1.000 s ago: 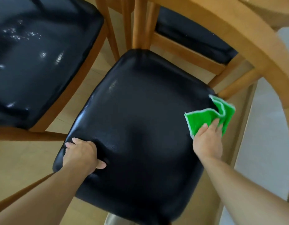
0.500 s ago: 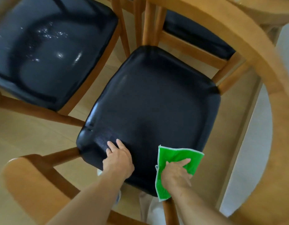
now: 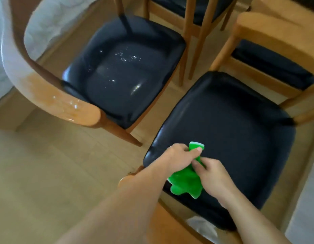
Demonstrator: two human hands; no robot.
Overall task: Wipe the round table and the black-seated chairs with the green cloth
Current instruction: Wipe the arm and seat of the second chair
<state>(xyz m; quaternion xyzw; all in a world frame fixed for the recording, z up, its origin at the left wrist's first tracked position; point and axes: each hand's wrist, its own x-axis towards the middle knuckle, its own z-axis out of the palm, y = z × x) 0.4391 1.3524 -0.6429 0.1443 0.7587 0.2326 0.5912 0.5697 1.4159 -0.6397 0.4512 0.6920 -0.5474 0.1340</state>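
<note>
Both hands (image 3: 196, 164) bunch green cloth (image 3: 186, 184) over chair seat (image 3: 232, 124); cloth partly hidden.

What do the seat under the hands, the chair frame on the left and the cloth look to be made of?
Seat: probably leather or vinyl, black with a soft sheen.
Chair frame: wood, glossy varnish, with bright glints.
Cloth: soft green fabric, bunched, pale edging; likely microfibre, not certain.

Both hands, left hand (image 3: 179, 156) and right hand (image 3: 211, 175), bunch the green cloth (image 3: 185, 182) over the black seat (image 3: 232, 124).

Head camera looks steeply down, close above the chair seat (image 3: 223, 131).
</note>
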